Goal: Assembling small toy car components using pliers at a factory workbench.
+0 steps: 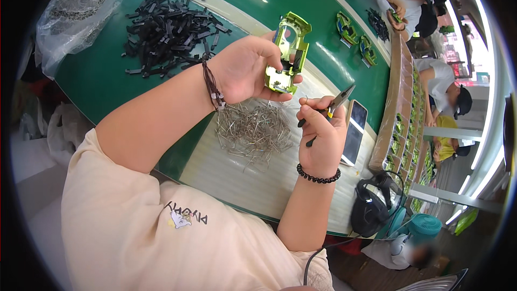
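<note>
My left hand (242,67) grips a bright green plastic shell (297,24), which looks like a toy car body with its hollow inside showing. A small black part (285,66) sits in the shell by my fingers. Just below and to the right, my right hand (323,137) is closed around pliers (340,99) with dark handles, their jaws pointing up and away. A thin wire piece (308,98) shows at its thumb and forefinger. Beneath both hands lies a heap of bent metal wires (253,132). Black plastic strips (167,32) are piled beyond my left forearm.
A phone (354,134) lies right of the pliers. Further right stand a divided box (381,145) of green shells and a black headset-like object (371,205). Two green shells (346,29) rest on the green tabletop (258,2). A plastic bag (81,19) sits far left. Co-workers sit opposite.
</note>
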A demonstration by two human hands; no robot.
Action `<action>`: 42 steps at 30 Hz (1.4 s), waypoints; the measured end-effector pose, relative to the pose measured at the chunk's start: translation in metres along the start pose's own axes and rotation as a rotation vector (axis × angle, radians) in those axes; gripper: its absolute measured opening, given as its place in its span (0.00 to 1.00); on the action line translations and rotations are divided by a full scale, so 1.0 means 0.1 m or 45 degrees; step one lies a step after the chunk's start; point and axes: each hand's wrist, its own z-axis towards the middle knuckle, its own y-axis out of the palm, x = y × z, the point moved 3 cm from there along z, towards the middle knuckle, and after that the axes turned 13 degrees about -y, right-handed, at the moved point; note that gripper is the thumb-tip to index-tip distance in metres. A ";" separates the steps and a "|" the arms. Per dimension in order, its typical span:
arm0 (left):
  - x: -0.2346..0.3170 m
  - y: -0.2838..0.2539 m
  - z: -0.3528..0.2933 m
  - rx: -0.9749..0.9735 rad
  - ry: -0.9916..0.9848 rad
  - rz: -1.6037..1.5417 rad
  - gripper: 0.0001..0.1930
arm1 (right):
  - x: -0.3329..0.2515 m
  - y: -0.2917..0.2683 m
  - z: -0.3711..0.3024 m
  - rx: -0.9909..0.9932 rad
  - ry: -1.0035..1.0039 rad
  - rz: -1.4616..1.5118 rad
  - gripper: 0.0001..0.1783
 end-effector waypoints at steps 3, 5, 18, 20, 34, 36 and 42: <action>0.01 0.01 -0.01 0.019 -0.007 0.010 0.37 | -0.03 0.05 -0.02 0.004 -0.010 0.038 0.13; 0.02 0.02 0.00 0.040 -0.012 0.022 0.37 | -0.06 0.08 -0.02 -0.007 -0.030 0.090 0.13; -0.10 0.08 0.02 0.036 0.167 0.702 0.50 | 0.05 0.06 -0.01 0.080 -0.118 0.005 0.12; -0.17 0.09 0.06 0.069 0.389 0.929 0.50 | 0.04 0.06 -0.01 0.078 -0.070 0.049 0.12; -0.18 0.07 0.10 0.015 0.584 1.091 0.49 | 0.09 0.03 0.00 -0.008 0.170 0.228 0.09; -0.14 0.07 0.09 0.037 0.502 0.979 0.48 | 0.09 0.03 0.01 -0.007 0.166 0.216 0.09; -0.14 -0.09 0.20 0.067 0.349 0.732 0.44 | 0.08 0.06 0.00 -0.059 0.151 0.189 0.09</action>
